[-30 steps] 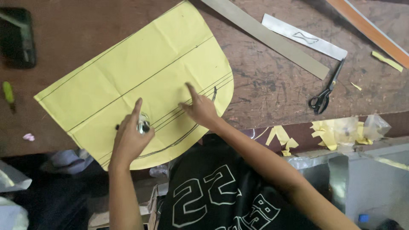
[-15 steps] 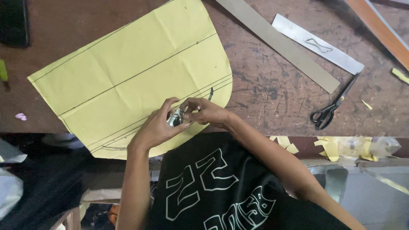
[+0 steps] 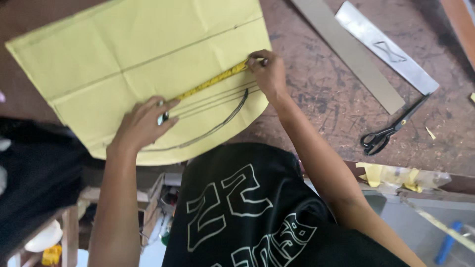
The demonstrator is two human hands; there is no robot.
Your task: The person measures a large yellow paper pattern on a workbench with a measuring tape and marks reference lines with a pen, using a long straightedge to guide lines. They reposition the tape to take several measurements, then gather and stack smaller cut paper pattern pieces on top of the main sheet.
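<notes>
A large yellow paper pattern (image 3: 128,54) with drawn straight lines and a curved line lies on the worn brown table (image 3: 321,104). My left hand (image 3: 143,123) presses a small metal tape measure case down on the paper. My right hand (image 3: 266,71) pinches the free end of the yellow tape (image 3: 213,81), which stretches taut between both hands along the drawn lines.
Black scissors (image 3: 391,131) lie on the table to the right. Two long flat strips, one grey (image 3: 349,49) and one silvery (image 3: 386,47), lie at the upper right. Yellow paper scraps (image 3: 381,173) sit at the table's near edge.
The hands were together at the paper's lower edge holding the tape measure. They have spread apart, and the yellow tape is pulled out across the paper.
</notes>
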